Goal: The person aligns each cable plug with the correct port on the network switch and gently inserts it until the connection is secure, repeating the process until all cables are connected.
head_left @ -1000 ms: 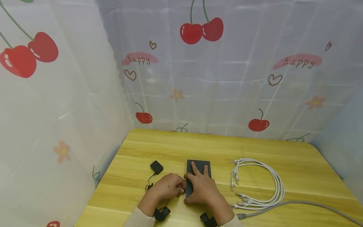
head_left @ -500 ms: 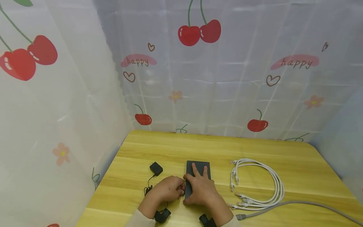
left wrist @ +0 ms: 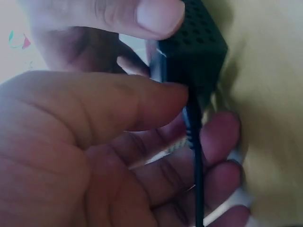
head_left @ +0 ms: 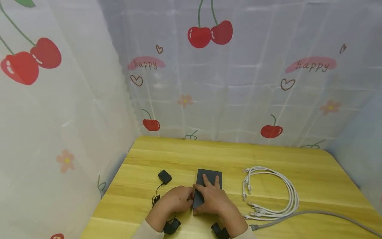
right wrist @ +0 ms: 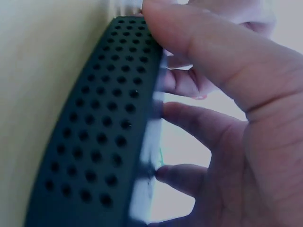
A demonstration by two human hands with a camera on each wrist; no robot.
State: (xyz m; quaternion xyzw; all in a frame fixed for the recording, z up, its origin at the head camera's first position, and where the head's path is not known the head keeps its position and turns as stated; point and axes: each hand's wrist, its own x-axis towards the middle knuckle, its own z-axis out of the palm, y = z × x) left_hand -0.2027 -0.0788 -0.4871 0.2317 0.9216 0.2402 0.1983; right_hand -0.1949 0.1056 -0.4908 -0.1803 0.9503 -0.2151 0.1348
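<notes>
In the left hand [head_left: 179, 199] we see the thumb and index finger closed about a thin black plug [left wrist: 192, 118], with its cord [left wrist: 198, 184] running back along the other fingers, which are bent. The right hand [head_left: 213, 199] has hold of the black box [head_left: 199, 197]: its thumb is at the near end and its fingers are spread over the top, touching it. The plug meets the perforated side of the box, but how deep it sits we cannot tell, so we judge this joining is nearly made or just made.

The box lies on the wooden table [head_left: 232, 154], between the power adapter [head_left: 164, 177] and the white cables [head_left: 295, 199]. The adapter lies apart on the left, its prongs in no socket. On the right, the white cables and a grey cable [head_left: 319, 213] show loose connectors; those we can see are not joined to the box.
</notes>
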